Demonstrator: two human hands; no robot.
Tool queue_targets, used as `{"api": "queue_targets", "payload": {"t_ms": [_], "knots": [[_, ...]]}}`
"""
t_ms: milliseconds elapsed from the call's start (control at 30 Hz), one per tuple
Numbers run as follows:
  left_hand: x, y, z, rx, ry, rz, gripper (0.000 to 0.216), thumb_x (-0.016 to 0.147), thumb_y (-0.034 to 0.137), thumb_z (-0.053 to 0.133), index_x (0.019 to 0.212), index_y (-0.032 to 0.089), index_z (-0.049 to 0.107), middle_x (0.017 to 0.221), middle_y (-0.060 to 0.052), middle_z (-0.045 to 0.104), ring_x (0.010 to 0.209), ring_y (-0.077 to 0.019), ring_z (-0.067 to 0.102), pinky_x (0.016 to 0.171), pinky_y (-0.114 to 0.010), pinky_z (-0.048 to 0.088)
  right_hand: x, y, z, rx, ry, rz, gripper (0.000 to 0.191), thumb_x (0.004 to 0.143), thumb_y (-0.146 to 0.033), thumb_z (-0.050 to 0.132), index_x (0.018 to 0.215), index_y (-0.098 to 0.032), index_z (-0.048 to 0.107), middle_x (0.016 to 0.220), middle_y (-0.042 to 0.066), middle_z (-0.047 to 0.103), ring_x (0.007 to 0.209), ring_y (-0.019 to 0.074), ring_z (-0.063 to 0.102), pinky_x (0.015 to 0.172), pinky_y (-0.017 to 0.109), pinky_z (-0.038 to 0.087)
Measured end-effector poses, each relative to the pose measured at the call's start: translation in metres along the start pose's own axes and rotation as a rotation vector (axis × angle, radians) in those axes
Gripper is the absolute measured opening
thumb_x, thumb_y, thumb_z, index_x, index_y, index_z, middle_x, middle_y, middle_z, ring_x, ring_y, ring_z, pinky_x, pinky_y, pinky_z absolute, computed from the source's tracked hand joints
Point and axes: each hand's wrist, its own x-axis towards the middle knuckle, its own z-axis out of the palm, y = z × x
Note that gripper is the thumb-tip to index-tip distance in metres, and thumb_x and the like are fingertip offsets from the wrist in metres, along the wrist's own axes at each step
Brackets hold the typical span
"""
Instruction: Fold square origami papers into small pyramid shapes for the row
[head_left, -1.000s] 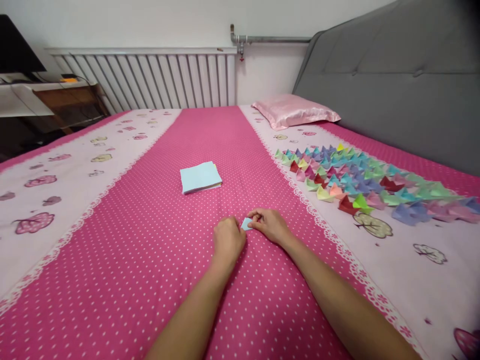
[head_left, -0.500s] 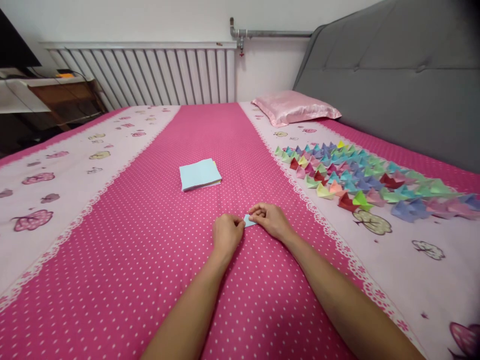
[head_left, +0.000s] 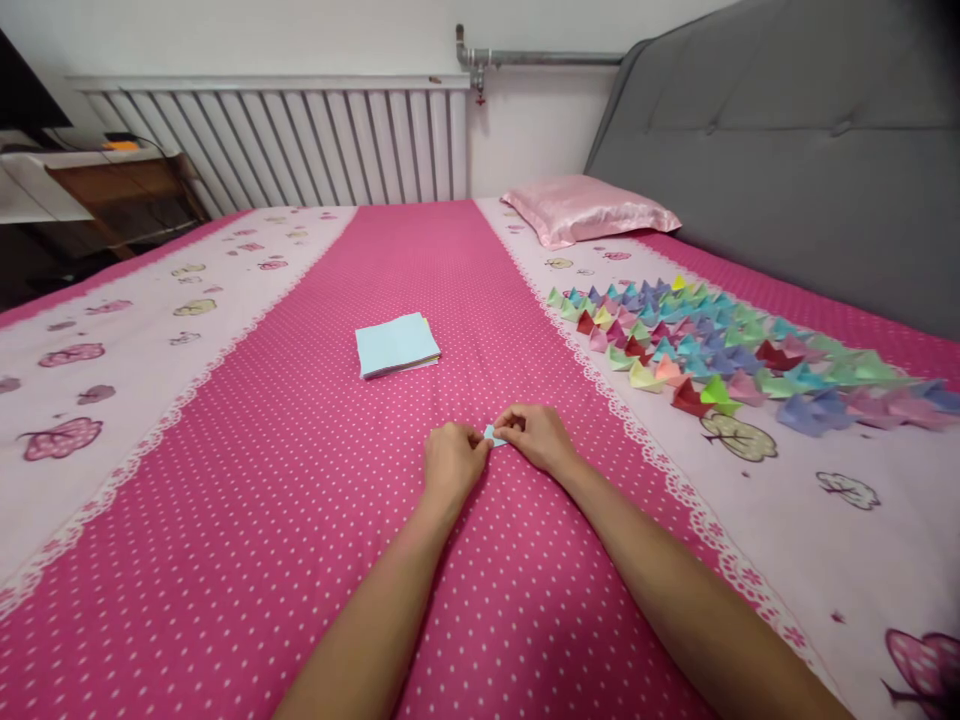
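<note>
My left hand (head_left: 450, 462) and my right hand (head_left: 535, 436) meet on the pink dotted bedspread (head_left: 300, 480). Both pinch a small folded piece of light blue paper (head_left: 493, 435) between them, fingers closed on it. Most of the paper is hidden by my fingers. A stack of square paper sheets (head_left: 396, 344), light blue on top, lies beyond my hands to the left.
Several rows of small folded paper shapes (head_left: 705, 350) in many colours cover the pale strip at the right. A pink satin pillow (head_left: 589, 208) lies by the grey headboard (head_left: 787, 150). A white radiator (head_left: 285, 140) lines the far wall, a wooden shelf (head_left: 97, 190) stands left.
My hands have stayed together on the blue paper, fingers shifting a little. The camera tilted slightly, so everything sits a bit higher in view.
</note>
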Motion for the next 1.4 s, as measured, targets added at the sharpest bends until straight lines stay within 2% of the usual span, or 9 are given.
{"api": "queue_targets", "payload": {"t_ms": [200,400,567,833,1033,1200,1400], "knots": [[0.001,0.002,0.001,0.010,-0.016,-0.014,0.020,0.074,0.033,0.056,0.077,0.020,0.071,0.074,-0.006,0.070,0.069,-0.0167,0.061,0.062,-0.025,0.038,0.001,0.000,0.000,-0.026,-0.018,0.040,0.009,0.069,-0.026,0.062,0.074,-0.021,0.068,0.066,-0.001,0.067,0.058,0.0118,0.057,0.053,0.021,0.040],[-0.001,0.006,-0.002,0.049,-0.016,-0.043,0.018,0.073,0.032,0.056,0.076,0.020,0.070,0.076,-0.006,0.070,0.073,-0.0183,0.062,0.062,-0.026,0.039,-0.003,-0.005,-0.007,0.031,-0.102,0.046,0.017,0.066,-0.018,0.061,0.082,-0.020,0.066,0.073,0.000,0.069,0.061,0.0111,0.060,0.058,0.021,0.044],[0.000,0.007,-0.001,0.079,-0.031,-0.045,0.018,0.073,0.030,0.055,0.077,0.020,0.070,0.079,-0.007,0.070,0.077,-0.0193,0.063,0.064,-0.026,0.040,-0.005,-0.005,-0.004,-0.012,-0.082,0.039,0.019,0.063,-0.022,0.064,0.082,-0.020,0.064,0.073,-0.001,0.068,0.062,0.0115,0.059,0.058,0.022,0.044],[0.000,0.006,0.001,0.089,-0.028,-0.028,0.019,0.072,0.024,0.052,0.077,0.019,0.070,0.077,-0.008,0.070,0.076,-0.0199,0.062,0.064,-0.026,0.040,-0.005,-0.001,0.004,-0.012,-0.023,0.037,0.023,0.060,-0.014,0.058,0.082,-0.019,0.059,0.079,0.001,0.066,0.065,0.0121,0.056,0.056,0.022,0.041],[-0.001,0.006,-0.001,0.107,-0.032,-0.022,0.023,0.072,0.018,0.049,0.079,0.018,0.071,0.078,-0.010,0.070,0.076,-0.0203,0.063,0.066,-0.026,0.042,-0.003,0.005,0.002,0.108,0.000,0.022,0.027,0.056,-0.007,0.055,0.081,-0.017,0.056,0.075,0.000,0.062,0.068,0.0121,0.056,0.062,0.023,0.043],[-0.003,0.009,-0.004,0.075,-0.052,-0.039,0.029,0.071,0.012,0.048,0.087,0.018,0.071,0.084,-0.011,0.070,0.080,-0.0211,0.063,0.070,-0.028,0.043,-0.002,0.005,-0.002,0.186,-0.027,0.044,0.031,0.053,-0.001,0.046,0.078,-0.015,0.056,0.072,-0.001,0.060,0.062,0.0104,0.053,0.056,0.020,0.041],[-0.005,0.009,-0.008,0.106,-0.056,-0.031,0.030,0.070,0.012,0.048,0.087,0.021,0.072,0.085,-0.011,0.071,0.082,-0.0228,0.064,0.068,-0.028,0.043,-0.004,0.000,-0.007,0.217,-0.067,0.087,0.031,0.053,0.000,0.043,0.077,-0.014,0.057,0.072,0.000,0.061,0.057,0.0084,0.050,0.052,0.018,0.039]]}}
